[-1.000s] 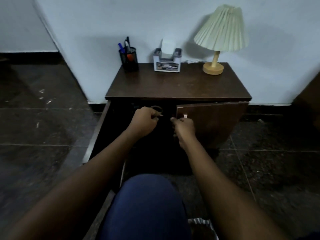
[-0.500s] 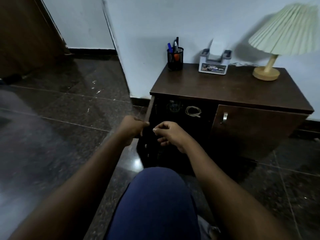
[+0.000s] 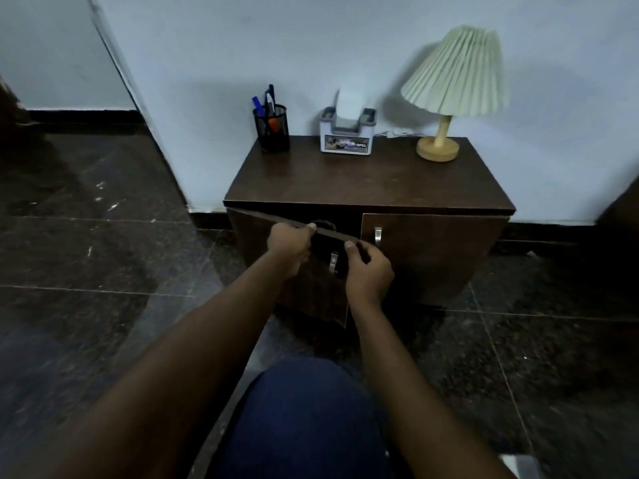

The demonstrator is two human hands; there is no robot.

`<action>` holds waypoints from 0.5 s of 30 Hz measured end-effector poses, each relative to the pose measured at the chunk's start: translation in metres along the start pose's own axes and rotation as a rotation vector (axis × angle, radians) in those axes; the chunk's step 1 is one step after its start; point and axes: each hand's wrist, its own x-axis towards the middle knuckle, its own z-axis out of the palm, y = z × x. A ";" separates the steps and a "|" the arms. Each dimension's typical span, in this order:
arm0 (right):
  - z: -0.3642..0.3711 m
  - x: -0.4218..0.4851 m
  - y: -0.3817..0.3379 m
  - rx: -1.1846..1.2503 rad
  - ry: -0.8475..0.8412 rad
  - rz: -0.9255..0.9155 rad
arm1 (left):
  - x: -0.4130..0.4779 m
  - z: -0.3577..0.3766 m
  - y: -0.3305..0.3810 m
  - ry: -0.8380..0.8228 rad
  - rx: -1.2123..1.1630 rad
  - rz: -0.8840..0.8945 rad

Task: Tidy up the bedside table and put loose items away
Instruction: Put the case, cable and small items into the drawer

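A dark wooden bedside table (image 3: 366, 183) stands against the white wall. Its left door (image 3: 311, 292) is partly ajar; its right door (image 3: 432, 257) is closed, with a metal handle (image 3: 377, 235). My left hand (image 3: 289, 244) grips the top edge of the left door. My right hand (image 3: 368, 271) has its fingers curled over the same edge near the door's free corner, beside its metal handle (image 3: 333, 262). A coiled cable (image 3: 325, 224) shows in the dark gap behind the door.
On the tabletop stand a black mesh pen holder (image 3: 271, 127) with pens, a grey tissue dispenser (image 3: 347, 134) and a lamp (image 3: 449, 88) with a pleated shade. Dark tiled floor surrounds the table. My knee (image 3: 304, 420) in blue cloth is in front.
The left door swung from wide open towards the cabinet, with both hands moving with it. The right door went from ajar to closed. The camera view shifted.
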 end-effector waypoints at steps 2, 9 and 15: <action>0.008 0.016 0.003 -0.015 0.028 0.053 | 0.003 0.008 0.001 -0.019 0.221 0.187; 0.006 0.050 0.018 0.012 0.162 0.138 | 0.025 0.019 -0.005 -0.222 1.417 1.384; 0.011 0.070 0.034 -0.198 0.080 -0.030 | 0.043 0.035 -0.021 -0.154 1.835 1.460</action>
